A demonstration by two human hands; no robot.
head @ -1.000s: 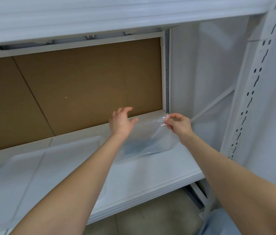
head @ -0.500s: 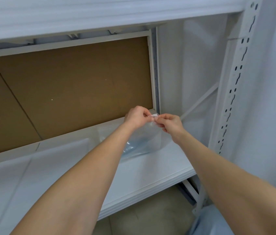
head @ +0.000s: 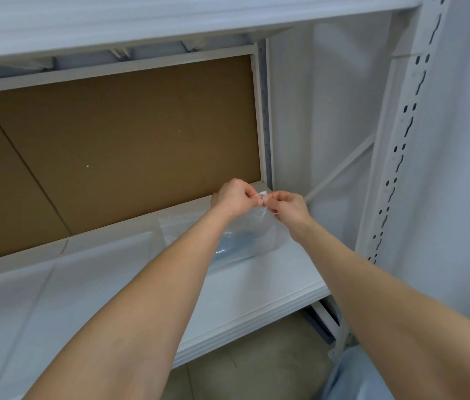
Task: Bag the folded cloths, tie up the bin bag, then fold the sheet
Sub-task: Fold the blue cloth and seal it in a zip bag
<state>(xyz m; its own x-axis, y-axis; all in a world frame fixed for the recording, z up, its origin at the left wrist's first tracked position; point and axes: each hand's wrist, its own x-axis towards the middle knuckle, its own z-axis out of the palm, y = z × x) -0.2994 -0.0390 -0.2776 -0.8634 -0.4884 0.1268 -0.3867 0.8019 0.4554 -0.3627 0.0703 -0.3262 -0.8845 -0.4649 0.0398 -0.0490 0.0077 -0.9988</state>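
On white shelf (head: 271,287), right end: left hand (head: 232,197) and right hand (head: 288,207), both pinched closed on clear plastic bag (head: 245,241) top; blue cloth inside.

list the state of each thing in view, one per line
clear plastic bag: on the shelf, blue cloth inside, top gathered up between both hands
left hand: fingers pinched on the bag's top
right hand: fingers pinched on the bag's top, touching the left hand
white shelf: bag resting on it near the right end
flat clear bags: lying flat on the shelf, left of the bag
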